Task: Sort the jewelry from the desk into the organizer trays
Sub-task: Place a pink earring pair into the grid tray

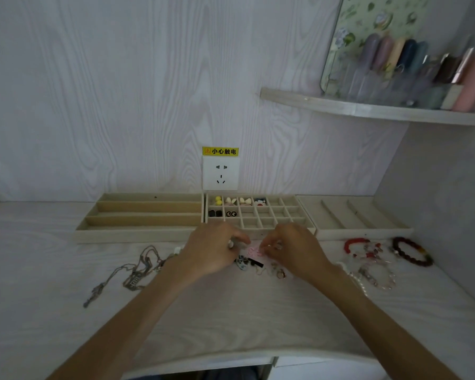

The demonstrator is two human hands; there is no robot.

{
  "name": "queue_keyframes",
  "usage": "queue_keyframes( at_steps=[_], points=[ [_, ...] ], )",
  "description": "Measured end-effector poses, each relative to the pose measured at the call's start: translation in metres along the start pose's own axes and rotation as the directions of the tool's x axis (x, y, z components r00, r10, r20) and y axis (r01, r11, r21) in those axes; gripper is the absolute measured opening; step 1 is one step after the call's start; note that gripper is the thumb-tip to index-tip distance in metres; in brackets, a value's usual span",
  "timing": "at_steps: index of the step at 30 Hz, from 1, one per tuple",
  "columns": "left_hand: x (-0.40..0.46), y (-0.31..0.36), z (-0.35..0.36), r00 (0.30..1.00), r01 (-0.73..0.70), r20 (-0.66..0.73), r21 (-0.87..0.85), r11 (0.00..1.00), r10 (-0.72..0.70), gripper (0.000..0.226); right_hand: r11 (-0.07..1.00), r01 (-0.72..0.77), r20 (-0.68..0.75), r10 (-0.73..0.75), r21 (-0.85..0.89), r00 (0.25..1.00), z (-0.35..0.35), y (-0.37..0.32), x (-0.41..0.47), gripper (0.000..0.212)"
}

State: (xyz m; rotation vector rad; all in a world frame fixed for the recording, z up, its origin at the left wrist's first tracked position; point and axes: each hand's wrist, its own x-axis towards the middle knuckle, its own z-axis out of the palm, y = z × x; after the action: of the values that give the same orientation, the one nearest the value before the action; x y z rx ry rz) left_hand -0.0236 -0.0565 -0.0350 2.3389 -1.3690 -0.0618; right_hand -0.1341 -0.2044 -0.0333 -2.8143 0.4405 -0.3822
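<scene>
Three beige organizer trays stand against the wall: a long-slot tray (140, 215), a grid tray (258, 215) with small earrings in its back-left cells, and a stepped tray (359, 215). My left hand (213, 252) and my right hand (291, 249) meet just in front of the grid tray, fingers curled over a small pink piece (254, 251) lying on the desk between them. My right fingertips pinch at it; what my left fingers hold is unclear. More small earrings and rings (261, 266) lie just below the hands.
Silver chain necklaces (132, 272) sprawl on the desk to the left. Red and dark bead bracelets (412, 250) and pearl strands (376, 275) lie to the right. A wall socket (220, 172) sits above the trays; a shelf (368, 109) with bottles hangs upper right.
</scene>
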Motion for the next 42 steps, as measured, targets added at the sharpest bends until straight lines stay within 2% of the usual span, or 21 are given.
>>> queue_keyframes(
  at_steps=[3,7,10,14,16,19,23,27,29,31,34,37,39,42],
  points=[
    [0.003,0.005,0.007,0.999,0.004,-0.048,-0.053,0.999,-0.006,0.034,0.998,-0.045,-0.007,0.046,0.047,0.999,0.003,0.0,0.0,0.011],
    [0.003,0.014,0.012,1.0,-0.002,-0.023,-0.192,0.981,-0.003,0.034,0.933,-0.123,0.081,0.101,0.338,0.992,-0.004,-0.003,0.0,0.013],
    [0.005,0.017,0.013,0.997,0.008,-0.07,-0.378,0.926,-0.037,0.019,0.8,-0.213,0.16,0.147,0.561,0.976,-0.013,-0.004,-0.004,0.023],
    [0.01,0.019,0.014,0.996,0.015,-0.06,-0.576,0.817,-0.06,0.01,0.606,-0.334,0.257,0.214,0.721,0.942,-0.017,0.003,-0.007,0.014],
    [0.012,0.022,0.011,0.998,-0.008,-0.049,-0.634,0.773,-0.03,0.01,0.511,-0.364,0.281,0.235,0.779,0.93,-0.017,0.004,-0.006,0.017],
    [0.015,0.025,0.006,0.999,-0.021,-0.032,-0.632,0.775,0.002,0.017,0.384,-0.365,0.3,0.219,0.848,0.928,-0.021,0.006,-0.006,0.029],
    [0.028,0.022,0.0,1.0,0.019,0.016,-0.633,0.774,-0.012,0.016,0.452,-0.322,0.269,0.178,0.832,0.946,-0.034,0.004,-0.005,0.021],
    [0.054,0.027,-0.003,0.998,0.06,0.03,-0.651,0.757,-0.053,0.009,0.542,-0.199,0.054,0.271,0.816,0.961,-0.041,0.006,0.015,0.017],
    [0.071,0.03,-0.005,0.995,0.087,0.019,-0.682,0.726,-0.101,0.008,0.564,-0.169,0.004,0.281,0.808,0.96,-0.046,0.01,0.031,0.015],
    [0.09,0.031,-0.007,0.99,0.1,0.005,-0.714,0.693,-0.138,0.004,0.567,-0.174,0.017,0.272,0.805,0.962,-0.054,0.016,0.048,0.018],
    [0.12,0.027,-0.012,0.989,0.115,0.015,-0.687,0.718,-0.144,0.011,0.597,-0.201,0.059,0.249,0.776,0.967,-0.063,0.027,0.071,0.02],
    [0.149,0.021,-0.013,0.993,0.111,0.05,-0.679,0.726,-0.106,0.009,0.626,-0.248,0.046,0.32,0.74,0.946,-0.059,0.043,0.096,0.021],
    [0.161,0.017,-0.009,0.994,0.1,0.036,-0.633,0.768,-0.1,0.02,0.65,-0.255,0.018,0.348,0.716,0.937,-0.05,0.053,0.108,0.022],
    [0.172,0.01,0.005,0.995,0.071,-0.008,-0.598,0.798,-0.095,0.021,0.718,-0.211,-0.067,0.338,0.663,0.939,-0.034,0.07,0.119,0.016]
  ],
)
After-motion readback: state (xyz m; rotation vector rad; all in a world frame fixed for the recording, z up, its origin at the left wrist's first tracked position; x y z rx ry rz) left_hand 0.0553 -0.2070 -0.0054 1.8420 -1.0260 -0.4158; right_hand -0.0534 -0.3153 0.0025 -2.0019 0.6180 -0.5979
